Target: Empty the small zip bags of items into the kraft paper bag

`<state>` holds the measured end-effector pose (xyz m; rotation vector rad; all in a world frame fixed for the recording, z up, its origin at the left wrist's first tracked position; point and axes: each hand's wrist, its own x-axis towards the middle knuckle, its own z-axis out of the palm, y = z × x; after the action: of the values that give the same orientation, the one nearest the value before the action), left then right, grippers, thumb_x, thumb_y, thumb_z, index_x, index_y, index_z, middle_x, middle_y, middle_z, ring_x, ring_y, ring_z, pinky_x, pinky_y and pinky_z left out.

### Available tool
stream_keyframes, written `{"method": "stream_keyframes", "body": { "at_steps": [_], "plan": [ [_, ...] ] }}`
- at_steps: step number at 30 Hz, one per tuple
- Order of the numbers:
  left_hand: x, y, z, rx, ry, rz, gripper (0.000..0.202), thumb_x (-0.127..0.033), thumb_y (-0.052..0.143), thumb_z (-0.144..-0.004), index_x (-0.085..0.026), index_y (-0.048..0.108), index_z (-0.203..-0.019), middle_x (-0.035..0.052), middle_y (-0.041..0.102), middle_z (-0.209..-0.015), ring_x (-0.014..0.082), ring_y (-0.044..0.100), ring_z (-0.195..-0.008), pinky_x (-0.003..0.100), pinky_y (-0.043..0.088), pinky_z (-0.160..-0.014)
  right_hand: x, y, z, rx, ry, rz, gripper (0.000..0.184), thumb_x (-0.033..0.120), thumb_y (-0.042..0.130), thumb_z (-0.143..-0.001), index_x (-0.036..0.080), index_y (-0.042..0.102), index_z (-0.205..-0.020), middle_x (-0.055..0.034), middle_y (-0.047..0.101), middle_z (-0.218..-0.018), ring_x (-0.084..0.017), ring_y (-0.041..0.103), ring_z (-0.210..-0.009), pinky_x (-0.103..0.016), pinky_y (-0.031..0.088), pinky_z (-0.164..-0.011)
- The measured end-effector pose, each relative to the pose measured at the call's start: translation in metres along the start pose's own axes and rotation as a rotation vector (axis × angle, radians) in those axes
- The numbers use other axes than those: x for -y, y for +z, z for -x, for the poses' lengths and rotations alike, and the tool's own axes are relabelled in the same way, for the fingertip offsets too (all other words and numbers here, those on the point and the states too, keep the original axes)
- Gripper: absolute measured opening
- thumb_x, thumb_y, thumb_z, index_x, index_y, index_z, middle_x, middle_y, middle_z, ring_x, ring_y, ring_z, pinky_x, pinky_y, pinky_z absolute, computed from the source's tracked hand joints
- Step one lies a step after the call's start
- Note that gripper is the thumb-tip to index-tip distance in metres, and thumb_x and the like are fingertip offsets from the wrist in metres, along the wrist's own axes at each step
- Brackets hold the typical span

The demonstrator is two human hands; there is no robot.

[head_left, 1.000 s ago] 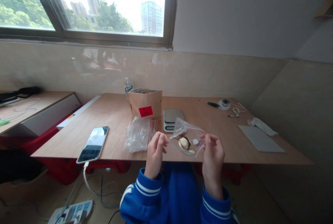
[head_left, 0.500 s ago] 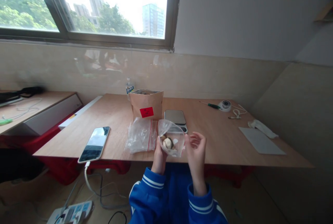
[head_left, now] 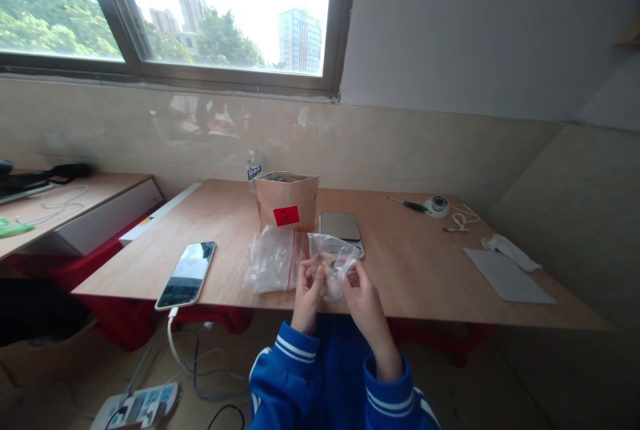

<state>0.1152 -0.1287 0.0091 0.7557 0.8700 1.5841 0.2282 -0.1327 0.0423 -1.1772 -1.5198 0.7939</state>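
Observation:
Between my hands is a clear zip bag (head_left: 333,250) with pale, partly dark pieces inside, their kind not clear. My left hand (head_left: 309,293) pinches the bag's left side, and my right hand (head_left: 361,291) grips its right side near the top. Just left of the bag lies a stack of clear zip bags (head_left: 273,260) with a red stripe. Behind these stands an open brown paper pouch (head_left: 287,202) with a red label. A small kitchen scale (head_left: 340,225) sits behind the held bag, partly covered by it.
On the table (head_left: 415,263), a phone (head_left: 187,275) on a charging cable lies at left. A bottle (head_left: 253,169) stands behind the pouch. At right are a screwdriver (head_left: 414,207), a white round camera (head_left: 439,206), a white sheet (head_left: 507,275) and a cloth (head_left: 513,251). A power strip (head_left: 140,407) lies below.
My right hand has moved left and closed on the bag's right side. The bag's mouth, wide before, is now drawn flatter, and its contents are harder to see. The view has shifted slightly.

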Motion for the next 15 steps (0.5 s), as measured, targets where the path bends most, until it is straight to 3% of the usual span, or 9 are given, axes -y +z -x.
{"method": "stream_keyframes", "body": {
  "at_steps": [3, 6, 10, 15],
  "plan": [
    [0.0029, -0.0018, -0.0001, 0.032, 0.028, -0.063, 0.030, -0.042, 0.069, -0.074, -0.018, 0.055, -0.086, 0.0044, 0.067, -0.095, 0.0154, 0.061, -0.082, 0.024, 0.046, -0.071, -0.0074, 0.0008, -0.0003, 0.025, 0.003, -0.048, 0.043, 0.033, 0.053, -0.084, 0.020, 0.051, -0.125, -0.0111, 0.059, -0.123, -0.022, 0.061, -0.103, -0.031, 0.053, -0.081],
    [0.0049, -0.0044, -0.0011, 0.050, 0.053, -0.092, 0.028, -0.042, 0.067, -0.075, -0.017, 0.058, -0.082, 0.0034, 0.066, -0.090, 0.0152, 0.060, -0.081, 0.023, 0.045, -0.071, -0.0102, 0.0018, -0.0010, 0.079, 0.050, -0.067, 0.041, 0.039, 0.054, -0.084, 0.022, 0.054, -0.122, -0.0104, 0.058, -0.126, -0.025, 0.057, -0.112, -0.035, 0.050, -0.089],
    [0.0043, -0.0046, -0.0021, 0.010, 0.083, -0.108, 0.032, -0.045, 0.059, -0.081, -0.019, 0.061, -0.099, 0.0038, 0.065, -0.090, 0.0160, 0.060, -0.083, 0.024, 0.046, -0.073, -0.0082, 0.0028, -0.0009, 0.092, 0.109, -0.109, 0.041, 0.040, 0.059, -0.080, 0.021, 0.051, -0.115, -0.0104, 0.062, -0.117, -0.024, 0.062, -0.104, -0.036, 0.050, -0.088],
    [0.0043, -0.0018, -0.0026, -0.076, 0.072, -0.029, 0.034, -0.046, 0.057, -0.082, -0.021, 0.060, -0.106, 0.0046, 0.065, -0.095, 0.0171, 0.061, -0.087, 0.026, 0.048, -0.076, -0.0064, 0.0042, 0.0027, 0.169, 0.250, -0.241, 0.046, 0.040, 0.063, -0.077, 0.023, 0.038, -0.111, -0.0077, 0.068, -0.101, -0.020, 0.068, -0.085, -0.032, 0.054, -0.074]
  ]
}}
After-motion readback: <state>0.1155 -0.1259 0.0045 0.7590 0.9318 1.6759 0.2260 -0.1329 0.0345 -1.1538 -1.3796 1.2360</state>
